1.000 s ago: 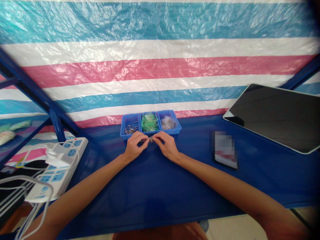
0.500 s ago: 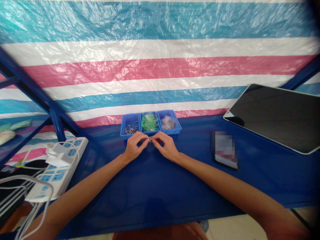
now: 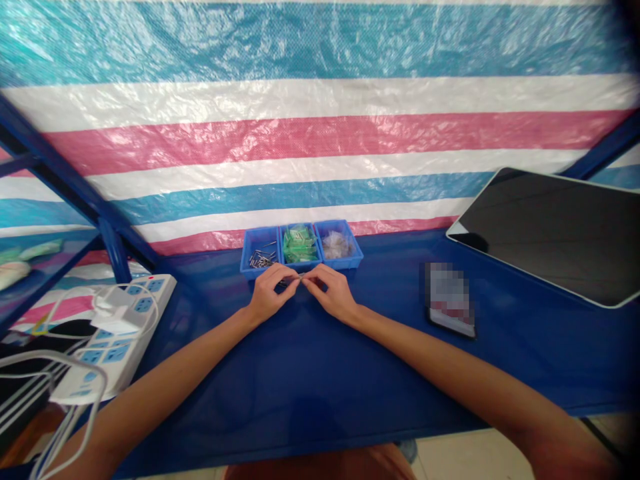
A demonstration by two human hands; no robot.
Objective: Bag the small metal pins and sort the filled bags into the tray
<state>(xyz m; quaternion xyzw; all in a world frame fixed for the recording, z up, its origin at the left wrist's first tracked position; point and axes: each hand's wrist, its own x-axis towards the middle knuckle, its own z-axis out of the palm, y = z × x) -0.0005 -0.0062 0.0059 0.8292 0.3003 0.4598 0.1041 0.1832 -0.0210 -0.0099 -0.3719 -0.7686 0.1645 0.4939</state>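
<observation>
My left hand (image 3: 269, 293) and my right hand (image 3: 333, 291) meet fingertip to fingertip over the blue table (image 3: 320, 373), just in front of a row of three small blue bins. Both hands pinch a small thin metal piece (image 3: 301, 275) between thumb and fingers; its exact form is too small to make out. The left bin (image 3: 260, 252) holds small metal pins. Green plastic parts fill the middle bin (image 3: 299, 244). In the right bin (image 3: 338, 245) lie pale, whitish small parts.
A phone (image 3: 451, 299) lies on the table to the right of my hands. A large dark tablet (image 3: 555, 230) leans at the far right. A white power strip (image 3: 117, 327) with cables sits at the left edge. A striped tarp (image 3: 320, 120) hangs behind the bins.
My fingertips have shifted slightly around the small piece; hands and arms stay in the same place.
</observation>
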